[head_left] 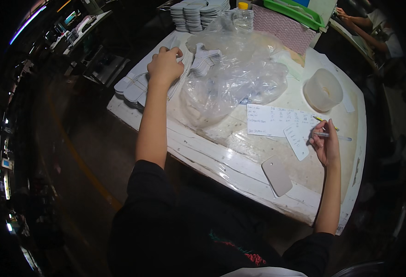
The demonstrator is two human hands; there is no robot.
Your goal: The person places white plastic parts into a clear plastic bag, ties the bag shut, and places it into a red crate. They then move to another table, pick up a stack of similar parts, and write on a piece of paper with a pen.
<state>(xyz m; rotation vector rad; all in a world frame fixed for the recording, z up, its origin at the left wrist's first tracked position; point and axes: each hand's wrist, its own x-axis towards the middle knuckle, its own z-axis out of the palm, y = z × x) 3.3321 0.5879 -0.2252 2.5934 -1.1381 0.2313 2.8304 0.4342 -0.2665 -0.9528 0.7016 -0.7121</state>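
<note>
My left hand (167, 67) reaches to the far left of the table, its fingers bent down over a stack of flat grey cut pieces (184, 76). Its fingertips are partly hidden. More grey pieces, seemingly tied in a bundle (132, 87), lie beside it near the table's left edge. In my right hand (325, 143) a slim pen (321, 135) is held between thumb and fingers. Just left of that hand lies a white tag (296, 144) with a hole and handwriting, overlapping a handwritten white sheet (267, 120). A yellow pencil (320, 121) rests behind the pen.
A crumpled clear plastic bag (240, 76) covers the table's middle, beside a smaller grey stack (206, 60). A translucent tape-like roll (323, 90) stands at right, a blank grey tag (277, 176) near the front. Behind are a yellow-capped bottle (243, 18), a green tray (295, 13) and another person's arm (362, 32).
</note>
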